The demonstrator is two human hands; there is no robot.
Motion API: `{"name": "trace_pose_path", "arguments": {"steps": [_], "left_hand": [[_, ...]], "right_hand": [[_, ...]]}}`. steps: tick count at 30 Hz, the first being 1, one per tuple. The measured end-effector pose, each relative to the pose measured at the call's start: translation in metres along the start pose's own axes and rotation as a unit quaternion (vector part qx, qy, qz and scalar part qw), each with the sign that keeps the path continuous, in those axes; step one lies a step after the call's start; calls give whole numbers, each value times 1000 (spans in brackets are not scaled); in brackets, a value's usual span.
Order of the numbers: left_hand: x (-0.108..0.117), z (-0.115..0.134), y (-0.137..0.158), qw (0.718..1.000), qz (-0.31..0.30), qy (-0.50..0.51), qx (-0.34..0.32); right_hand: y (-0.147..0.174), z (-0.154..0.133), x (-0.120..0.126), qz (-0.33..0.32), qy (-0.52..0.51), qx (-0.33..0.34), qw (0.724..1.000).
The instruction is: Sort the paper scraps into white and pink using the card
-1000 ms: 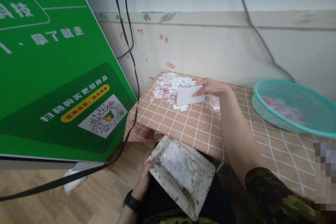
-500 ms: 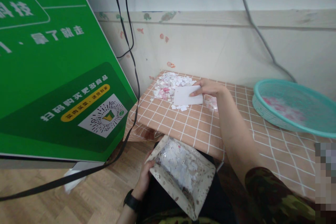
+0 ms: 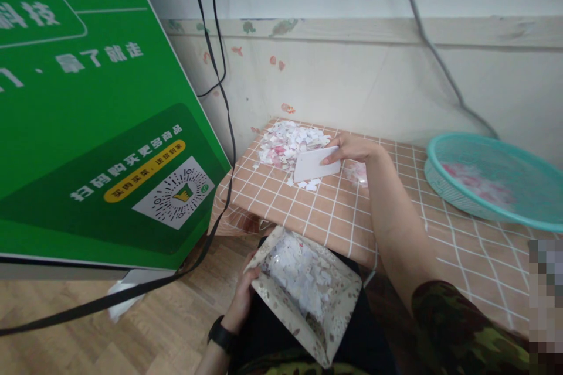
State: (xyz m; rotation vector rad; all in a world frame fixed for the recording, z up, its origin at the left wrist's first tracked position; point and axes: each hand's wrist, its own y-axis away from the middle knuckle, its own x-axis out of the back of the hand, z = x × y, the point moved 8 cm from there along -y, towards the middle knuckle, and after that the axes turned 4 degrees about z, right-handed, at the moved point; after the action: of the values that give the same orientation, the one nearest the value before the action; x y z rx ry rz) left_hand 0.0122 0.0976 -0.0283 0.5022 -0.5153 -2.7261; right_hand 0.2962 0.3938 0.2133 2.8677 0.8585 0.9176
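The green shopping sign [image 3: 105, 111] suggests a shop.

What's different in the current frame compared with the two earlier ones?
Since the first picture, the right hand has shifted the white card slightly leftward and toward the person, and a few loose scraps at its near edge lie slightly nearer the person. Nothing was grasped or released. The left hand still grips the patterned box; the teal basket stayed put.

Scraps [image 3: 292, 136]: paper, matt | card [image 3: 310, 166]: smooth, perhaps plastic | basket [image 3: 457, 198]: plastic | floor [image 3: 176, 322]: wood-grained
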Motion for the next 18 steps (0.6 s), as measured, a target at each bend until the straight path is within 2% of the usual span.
{"name": "trace_pose_path", "arguments": {"steps": [4, 7, 11, 18], "left_hand": [[-1, -6, 1, 1000, -15, 9, 25], [1, -7, -1, 1000, -13, 10, 11], [1, -4, -2, 1000, -15, 9, -12], [-3, 1, 1, 1000, -5, 3, 0]], "right_hand": [[-3, 1, 1, 25, -29, -1, 999], [-5, -1, -1, 33, -23, 0, 999], [-3, -9, -6, 20, -12, 3, 1000], [-8, -11, -13, 5, 6, 6, 1000]]}}
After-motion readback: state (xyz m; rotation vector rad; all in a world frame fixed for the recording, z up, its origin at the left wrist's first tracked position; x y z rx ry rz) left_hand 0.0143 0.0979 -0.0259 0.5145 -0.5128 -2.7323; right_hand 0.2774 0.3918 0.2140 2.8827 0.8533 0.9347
